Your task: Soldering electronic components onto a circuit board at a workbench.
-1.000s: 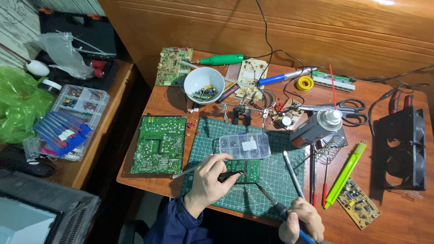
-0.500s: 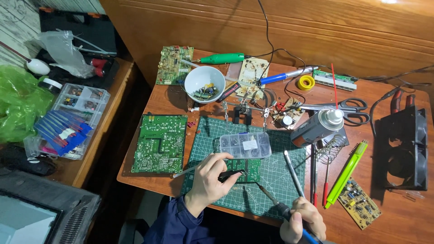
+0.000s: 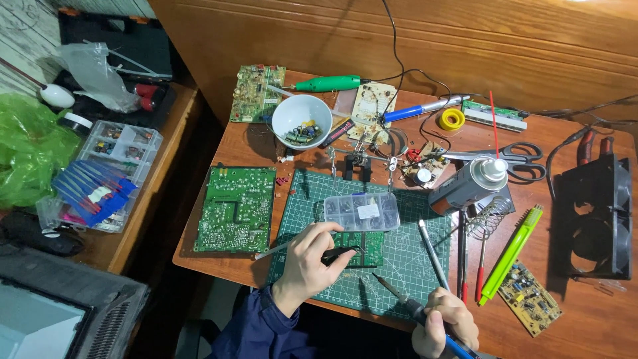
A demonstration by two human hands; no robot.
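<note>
While the head view is compared w/ the two earlier frames, little change is found:

Left hand: left hand is seen closed on black tweezers, tips laid onto the small green circuit board; same spot as 1 s ago, only a slight finger shift.

Right hand: right hand is wrapped round a blue-handled soldering iron; tip is pointed up-left, near the small board but apart from it. Compared w/ earlier, the hand is seen a bit higher in frame, tip approx. unchanged.

Board posn: small board lies on the green cutting mat, just below the clear parts box, at the worktop front edge.

Meaning: work is judged as held steady at the same joint or part; no part seen lifted clear yet. Tweezer contents: too small to tell.

Nearby, untouched: large green board left of mat; white bowl of components behind; spray can lying tilted to the right; scissors beyond it.
</note>
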